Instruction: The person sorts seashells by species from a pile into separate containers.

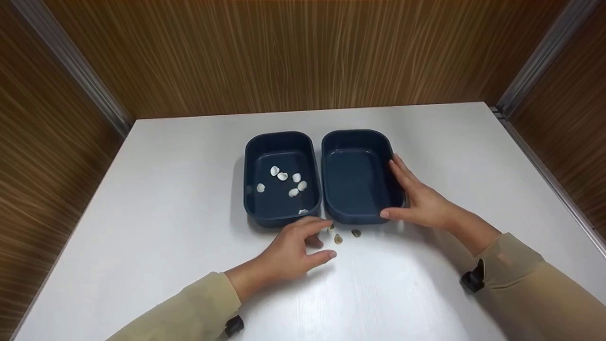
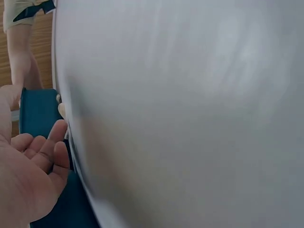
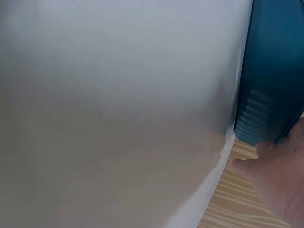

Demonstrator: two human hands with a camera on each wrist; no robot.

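My left hand (image 1: 296, 248) hovers over the table just in front of the two dark blue boxes, thumb and fingers apart and nothing gripped between them. Close to its fingertips lie small brownish seashells, one shell (image 1: 338, 239) beside the forefinger and another shell (image 1: 356, 233) farther right. Part of this small group is hidden by the fingers. My right hand (image 1: 421, 201) rests against the right box (image 1: 357, 219), with extended fingers along its right wall and the thumb at the near corner. In the right wrist view, this hand (image 3: 280, 171) meets the end of the box.
Several white seashells (image 1: 282, 176) lie scattered inside the left box (image 1: 245, 189), which stands beside the right one with a narrow gap. Both boxes sit on a white table (image 1: 180, 189). Wood-grain panels (image 1: 303, 57) enclose its back and sides.
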